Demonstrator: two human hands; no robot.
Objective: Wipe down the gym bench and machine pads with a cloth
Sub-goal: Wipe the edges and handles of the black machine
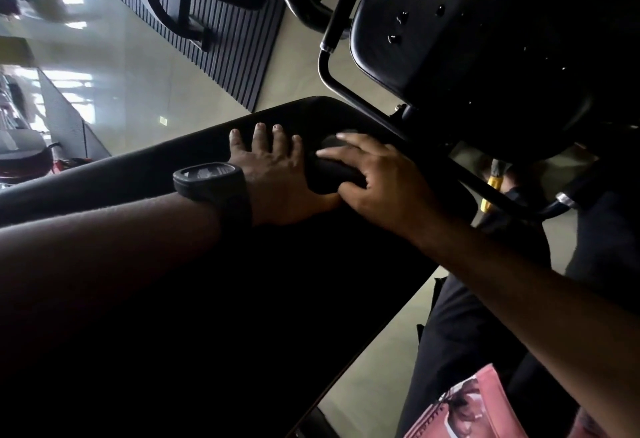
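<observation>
Black upholstery covers the long padded bench [194, 147], where the left hand [277, 178] lies flat, fingers spread, bracing near its far end. Right beside it the right hand [377, 181] curls around a small dark bunched cloth [329, 171] pressed to the pad. Firm, overlapping strokes toward the rounded edge should serve best, with the bracing hand lifted clear first.

One wide-angle camera, worn on my head, looks forward and down and is rolled sideways, so the floor [138, 63] runs at a slant. It sits close over the black bench pad [131, 174], which fills the lower frame; my left hand [277, 178] and right hand [381, 181] meet near centre, a machine pad [485, 43] looming upper right.
</observation>
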